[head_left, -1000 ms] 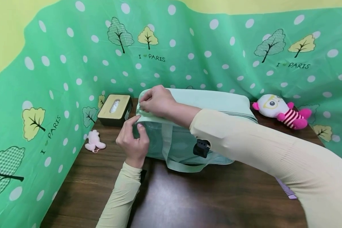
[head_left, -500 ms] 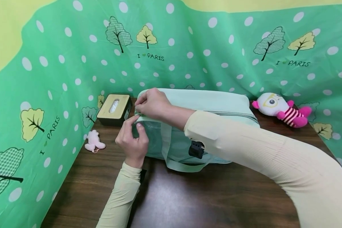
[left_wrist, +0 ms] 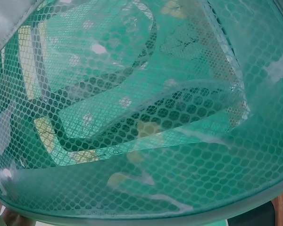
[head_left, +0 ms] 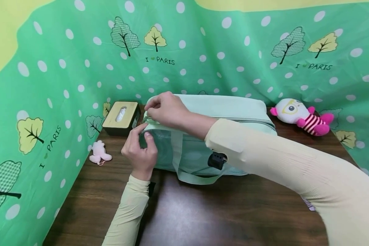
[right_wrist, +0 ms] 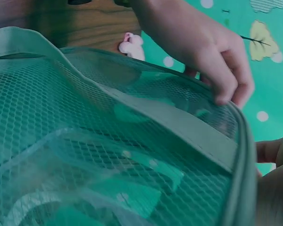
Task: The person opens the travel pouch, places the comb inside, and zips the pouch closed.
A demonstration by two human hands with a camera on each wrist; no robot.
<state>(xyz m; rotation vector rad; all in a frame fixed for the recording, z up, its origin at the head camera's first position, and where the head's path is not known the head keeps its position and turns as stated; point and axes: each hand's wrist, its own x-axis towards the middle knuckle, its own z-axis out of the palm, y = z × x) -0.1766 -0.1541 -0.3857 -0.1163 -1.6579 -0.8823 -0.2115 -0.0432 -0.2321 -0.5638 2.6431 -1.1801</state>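
A mint-green zip bag (head_left: 224,106) with see-through mesh sides stands on the dark wooden table. My left hand (head_left: 139,150) grips its left front corner, thumb and fingers curled at the edge. Just above, my right hand (head_left: 169,109) reaches across the top and pinches at the left end of the zipper (head_left: 252,120). The zipper pull itself is hidden by the fingers. A fabric handle (head_left: 200,178) droops down the bag's front. Through the mesh (left_wrist: 188,174) in the left wrist view, the bag's inside seams and the green backdrop show.
To the left of the bag sits a tissue box (head_left: 120,118) with a wooden lid, and a small pink plush toy (head_left: 99,152) nearer the front. A pink-and-white plush toy (head_left: 304,116) lies at right. Green printed cloth (head_left: 203,44) surrounds the table. Something purple-striped (head_left: 308,203) shows under the right arm.
My right hand slid slightly left at the bag's corner, then came back a little to the right. My left hand keeps its hold. The head view has shifted slightly.
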